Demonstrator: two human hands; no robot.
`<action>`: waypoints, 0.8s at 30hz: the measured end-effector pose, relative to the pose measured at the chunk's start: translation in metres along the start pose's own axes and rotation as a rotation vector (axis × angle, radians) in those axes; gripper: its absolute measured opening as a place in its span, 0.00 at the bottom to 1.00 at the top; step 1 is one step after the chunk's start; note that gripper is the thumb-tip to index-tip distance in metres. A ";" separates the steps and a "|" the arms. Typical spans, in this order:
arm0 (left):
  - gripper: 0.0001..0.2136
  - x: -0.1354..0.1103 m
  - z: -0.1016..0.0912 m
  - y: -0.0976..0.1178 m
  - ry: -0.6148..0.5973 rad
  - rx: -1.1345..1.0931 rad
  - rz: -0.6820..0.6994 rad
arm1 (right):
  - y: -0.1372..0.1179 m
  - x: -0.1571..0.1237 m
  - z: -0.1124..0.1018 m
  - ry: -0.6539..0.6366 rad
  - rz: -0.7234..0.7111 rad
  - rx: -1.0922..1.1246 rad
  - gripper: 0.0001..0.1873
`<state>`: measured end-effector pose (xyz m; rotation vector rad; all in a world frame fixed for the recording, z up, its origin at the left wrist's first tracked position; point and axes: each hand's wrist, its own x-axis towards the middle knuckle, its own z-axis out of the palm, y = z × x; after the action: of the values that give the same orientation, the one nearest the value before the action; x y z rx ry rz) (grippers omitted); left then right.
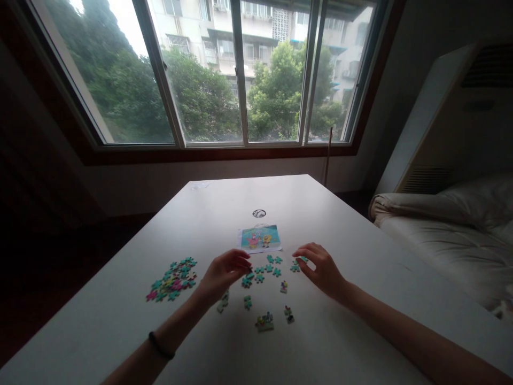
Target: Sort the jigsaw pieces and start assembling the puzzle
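Observation:
My left hand, palm down with bent fingers, has thumb and fingertips pinched around what looks like a small dark-edged puzzle piece, partly hidden by the fingers. Just beyond and beside it lie several loose teal puzzle pieces. My right hand is curved, thumb and index finger apart, over a few teal pieces on the table; nothing shows in its grasp. Nearer to me sit a joined multicoloured section, a small joined strip and a yellow-purple piece. Another strip is partly behind my left wrist.
A heap of mixed puzzle pieces lies on the left of the white table. Beyond my hands are a cartoon reference picture and a round table hole. A pale sofa stands at the right.

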<state>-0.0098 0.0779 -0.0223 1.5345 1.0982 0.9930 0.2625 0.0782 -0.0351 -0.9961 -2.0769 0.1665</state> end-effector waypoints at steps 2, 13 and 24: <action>0.14 -0.012 0.016 0.011 -0.058 -0.012 0.008 | -0.017 0.002 -0.004 -0.074 0.017 0.171 0.05; 0.10 -0.052 0.072 0.012 -0.139 -0.073 0.000 | -0.060 -0.018 0.003 -0.400 0.243 0.632 0.09; 0.20 -0.090 0.042 -0.011 -0.230 0.882 0.668 | -0.045 -0.020 0.026 -0.437 0.174 0.480 0.04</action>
<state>0.0050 -0.0176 -0.0484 2.7794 0.9031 0.7251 0.2240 0.0392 -0.0456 -0.8878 -2.1685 0.9993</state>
